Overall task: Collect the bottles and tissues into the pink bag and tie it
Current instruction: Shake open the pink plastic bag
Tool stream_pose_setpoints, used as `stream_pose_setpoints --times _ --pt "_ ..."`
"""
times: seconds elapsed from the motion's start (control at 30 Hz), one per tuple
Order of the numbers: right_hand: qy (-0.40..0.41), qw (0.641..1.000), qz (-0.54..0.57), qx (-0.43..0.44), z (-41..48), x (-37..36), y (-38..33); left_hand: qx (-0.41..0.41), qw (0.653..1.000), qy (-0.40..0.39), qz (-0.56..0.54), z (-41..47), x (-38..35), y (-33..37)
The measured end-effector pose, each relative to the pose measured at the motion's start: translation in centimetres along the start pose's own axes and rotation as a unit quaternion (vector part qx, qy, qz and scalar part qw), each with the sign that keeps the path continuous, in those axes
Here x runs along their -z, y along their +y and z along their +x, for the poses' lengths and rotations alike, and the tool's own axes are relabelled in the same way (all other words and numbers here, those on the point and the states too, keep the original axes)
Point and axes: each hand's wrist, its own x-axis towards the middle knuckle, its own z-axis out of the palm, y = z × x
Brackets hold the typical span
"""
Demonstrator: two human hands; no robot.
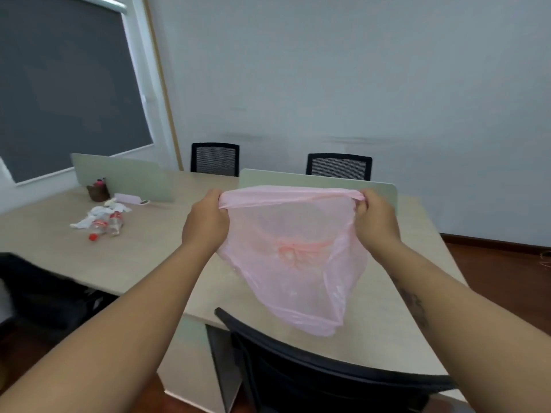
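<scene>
A thin, see-through pink bag (298,263) hangs in the air over the table, its mouth stretched wide between my hands. My left hand (205,222) grips the rim's left end and my right hand (375,219) grips the right end. Far to the left on the table lie clear plastic bottles (108,225) with red caps and labels, on their sides. White crumpled tissues (98,213) are heaped beside and behind them. Both hands are well away from that pile.
The beige table (149,251) carries two pale divider panels (125,174), a brown pen cup (97,190) and a pink case (128,198). A black chair back (298,362) stands right below the bag. Two more chairs (339,166) stand at the far side.
</scene>
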Motion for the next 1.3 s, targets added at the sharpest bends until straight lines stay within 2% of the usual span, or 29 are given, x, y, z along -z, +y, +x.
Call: stream_pose_setpoints --times 0.13,0.23,0.33,0.47,0.53,0.63,0.7,0.73,0.83,1.03,1.2,1.3 --pt "-0.033 0.98 0.165 -0.105 -2.0 -5.5 -4.8 0.015 0.999 0.021 0.046 0.2 3.5 -4.7" --pt "-0.069 0.936 0.285 -0.196 -2.6 -9.6 -7.2 0.04 0.996 0.04 0.062 0.5 5.1 -7.6" --pt "-0.116 0.898 0.348 -0.242 -2.6 -13.8 -8.0 0.089 0.994 0.048 0.043 1.0 6.3 -9.7" --pt "-0.18 0.871 0.365 -0.276 -1.9 -18.7 -8.3 0.139 0.989 0.043 0.008 2.9 7.2 -12.7" --pt "-0.201 0.86 0.368 -0.289 -1.6 -20.8 -8.7 0.198 0.979 0.037 -0.039 4.2 7.2 -14.5" --pt "-0.218 0.886 0.297 -0.281 -1.4 -25.0 -8.9 0.312 0.938 0.032 -0.148 5.6 7.1 -17.0" --pt "-0.232 0.917 0.21 -0.248 -1.2 -27.5 -8.4 0.339 0.924 0.035 -0.173 6.3 7.0 -18.4" --pt "-0.241 0.921 0.186 -0.245 -0.9 -28.9 -8.2 0.343 0.922 0.041 -0.176 6.7 7.0 -19.1" --pt "-0.269 0.902 0.203 -0.271 -0.5 -30.4 -9.7 0.331 0.93 0.049 -0.154 8.1 7.0 -20.8" --pt "-0.284 0.807 0.334 -0.396 0.6 -35.1 -13.2 0.282 0.953 0.057 -0.092 13.3 7.5 -25.0" --pt "-0.208 0.798 0.391 -0.409 2.2 -40.3 -17.2 0.21 0.972 0.044 -0.094 19.0 8.2 -28.6" --pt "-0.161 0.819 0.392 -0.387 3.6 -43.5 -19.4 0.161 0.982 0.044 -0.089 22.2 8.7 -30.5"
